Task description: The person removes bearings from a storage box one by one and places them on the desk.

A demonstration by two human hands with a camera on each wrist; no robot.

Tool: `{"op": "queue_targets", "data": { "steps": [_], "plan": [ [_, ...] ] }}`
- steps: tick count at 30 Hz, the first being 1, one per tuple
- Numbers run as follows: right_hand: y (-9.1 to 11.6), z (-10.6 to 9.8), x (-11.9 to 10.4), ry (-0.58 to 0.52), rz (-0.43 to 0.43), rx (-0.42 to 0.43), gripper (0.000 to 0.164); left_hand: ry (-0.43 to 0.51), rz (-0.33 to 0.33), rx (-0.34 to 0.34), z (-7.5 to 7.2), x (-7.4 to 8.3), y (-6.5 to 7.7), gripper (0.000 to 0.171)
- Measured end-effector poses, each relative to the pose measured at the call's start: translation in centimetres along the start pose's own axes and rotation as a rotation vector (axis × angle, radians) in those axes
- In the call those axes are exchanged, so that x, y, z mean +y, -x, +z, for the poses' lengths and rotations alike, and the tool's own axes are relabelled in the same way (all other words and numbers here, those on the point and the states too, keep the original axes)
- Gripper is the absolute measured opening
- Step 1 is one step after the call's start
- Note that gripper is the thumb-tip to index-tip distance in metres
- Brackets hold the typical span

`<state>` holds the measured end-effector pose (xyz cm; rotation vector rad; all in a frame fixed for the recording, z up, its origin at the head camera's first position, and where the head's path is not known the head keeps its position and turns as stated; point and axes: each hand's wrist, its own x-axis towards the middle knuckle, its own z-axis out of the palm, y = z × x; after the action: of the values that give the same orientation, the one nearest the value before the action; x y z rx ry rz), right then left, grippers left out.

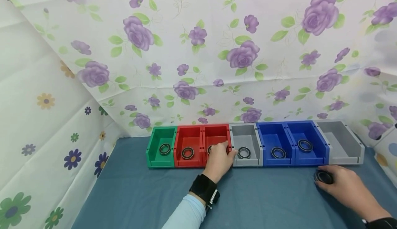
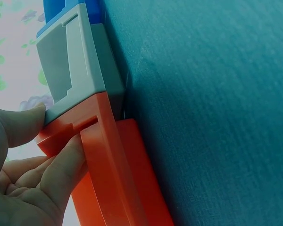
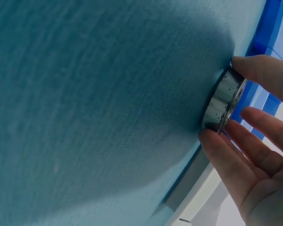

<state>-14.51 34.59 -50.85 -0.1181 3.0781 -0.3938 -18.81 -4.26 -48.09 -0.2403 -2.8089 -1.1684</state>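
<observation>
My left hand [image 1: 219, 160] reaches into the second red bin [image 1: 216, 132]. In the left wrist view its thumb [image 2: 26, 125] lies at the wall shared with the grey bin, apart from the forefinger inside the red bin. Part of a ring bearing [image 1: 209, 149] shows beside the fingers; the rest is hidden. My right hand [image 1: 348, 187] pinches a ring-shaped bearing [image 3: 225, 100] by its rim between thumb and fingers. It is tilted, close over the blue cloth, in front of the right-hand bins.
The row also has a green bin [image 1: 161, 131], another red bin [image 1: 188, 132], a middle grey bin [image 1: 243, 132], two blue bins and a right-end grey bin [image 1: 336, 136]. Single bearings lie in several bins. Flowered cloth [image 1: 198, 60] hangs behind; blue cloth [image 1: 139, 191] covers the table.
</observation>
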Motion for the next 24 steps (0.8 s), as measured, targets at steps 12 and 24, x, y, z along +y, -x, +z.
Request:
{"op": "queue_targets", "data": {
  "steps": [12,24],
  "plan": [
    [-0.1,-1.2,-0.8,0.024,-0.008,0.015,0.062,0.007,-0.011,-0.006,0.0,0.0,-0.1,0.049],
    [-1.4,-4.9,-4.3,-0.016,-0.185,0.216,0.040,0.009,-0.002,-0.001,-0.1,0.1,0.0,0.045]
  ]
}}
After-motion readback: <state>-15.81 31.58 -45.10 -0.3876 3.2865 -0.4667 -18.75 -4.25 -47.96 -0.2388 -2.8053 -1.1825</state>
